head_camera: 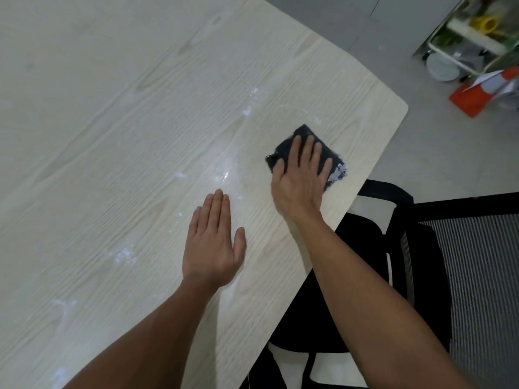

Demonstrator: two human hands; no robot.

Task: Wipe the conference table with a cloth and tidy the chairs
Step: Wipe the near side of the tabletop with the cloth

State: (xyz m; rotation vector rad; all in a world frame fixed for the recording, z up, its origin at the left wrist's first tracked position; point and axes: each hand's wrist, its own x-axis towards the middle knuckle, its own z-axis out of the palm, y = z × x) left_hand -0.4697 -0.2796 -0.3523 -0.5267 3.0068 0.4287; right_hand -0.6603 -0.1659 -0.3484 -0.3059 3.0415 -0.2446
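Note:
A pale wood-grain conference table (118,141) fills the left and middle of the view, its corner at the upper right. My right hand (302,175) presses flat on a dark folded cloth (304,134) near the table's right edge; white residue clings to the cloth's right corner. My left hand (214,242) lies flat on the tabletop, palm down, fingers together, holding nothing. White powdery smears (224,172) dot the surface between and to the left of my hands. A black mesh office chair (421,270) is tucked partly under the table's right edge.
Grey floor lies beyond the table at the upper right. A white wire rack (471,37) with cluttered items stands at the top right corner, with an orange and white object (483,91) below it on the floor.

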